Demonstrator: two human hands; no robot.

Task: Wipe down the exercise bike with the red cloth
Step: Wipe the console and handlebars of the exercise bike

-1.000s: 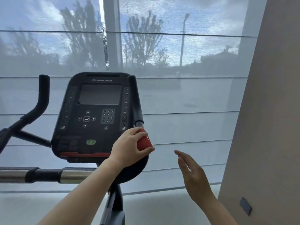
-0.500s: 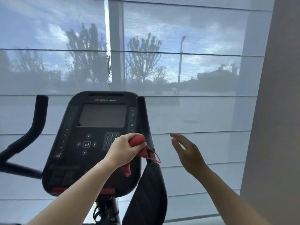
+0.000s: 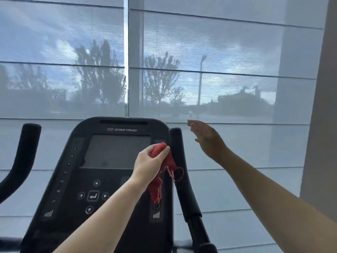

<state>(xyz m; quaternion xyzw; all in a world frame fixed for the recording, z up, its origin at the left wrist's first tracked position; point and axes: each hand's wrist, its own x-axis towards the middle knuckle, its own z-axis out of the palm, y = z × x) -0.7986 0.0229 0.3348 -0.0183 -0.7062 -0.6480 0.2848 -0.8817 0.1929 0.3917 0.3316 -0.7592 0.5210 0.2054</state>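
The exercise bike's black console [image 3: 102, 179] fills the lower middle, with a grey screen and buttons. Two upright black handlebar grips flank it, the left grip [image 3: 23, 157] and the right grip [image 3: 180, 170]. My left hand [image 3: 149, 165] grips the bunched red cloth [image 3: 160, 172] in front of the console's right edge, close to the right grip; cloth ends and loose threads hang below the fist. My right hand [image 3: 206, 137] hovers in the air to the right of the right grip, fingers straight, holding nothing.
A large window with sheer grey blinds [image 3: 218, 79] stands right behind the bike. A beige wall [image 3: 322, 125] runs along the far right edge.
My left hand with the red cloth has slid up along the right grip. My right hand has risen higher. The camera has tilted up, so the console now sits lower in view.
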